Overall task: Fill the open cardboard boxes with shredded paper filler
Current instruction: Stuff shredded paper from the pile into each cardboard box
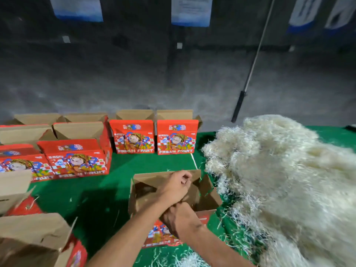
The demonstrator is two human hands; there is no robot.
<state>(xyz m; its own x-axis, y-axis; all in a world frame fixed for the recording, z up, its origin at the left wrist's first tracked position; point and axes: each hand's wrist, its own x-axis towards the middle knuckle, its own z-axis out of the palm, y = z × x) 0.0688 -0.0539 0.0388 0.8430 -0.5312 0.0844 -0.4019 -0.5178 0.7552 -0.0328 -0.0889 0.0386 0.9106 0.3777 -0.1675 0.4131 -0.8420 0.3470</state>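
Because the shredded paper filler [285, 180] is by far the largest mass in view, a loose pale heap on the right of the green surface [107, 191] that spills against the right flap of the open box [210, 193], I rate it the chief hazard: any careless sweep of an arm could drag strands off the near edge, where stray shreds already lie. Next in size, the rows of red boxes [134, 137] at the far side and left stand with flaps up and, as far as I can see, no filler in them, so I judge the task barely begun; the heap sits well apart from the left-hand group, and carrying handfuls across would scatter more. The open box in front of me looks empty inside, and its upright flaps are light card that could fold inward and block the opening if pressed. My left hand [177, 185] is over the far rim, fingers curled; it appears to pinch the flap edge, though blur keeps me from certainty. My right hand [180, 218] rests at the near rim with fingers bent, and I cannot tell whether it grips the card. If either hand lets go unevenly, the box could tip or slide.
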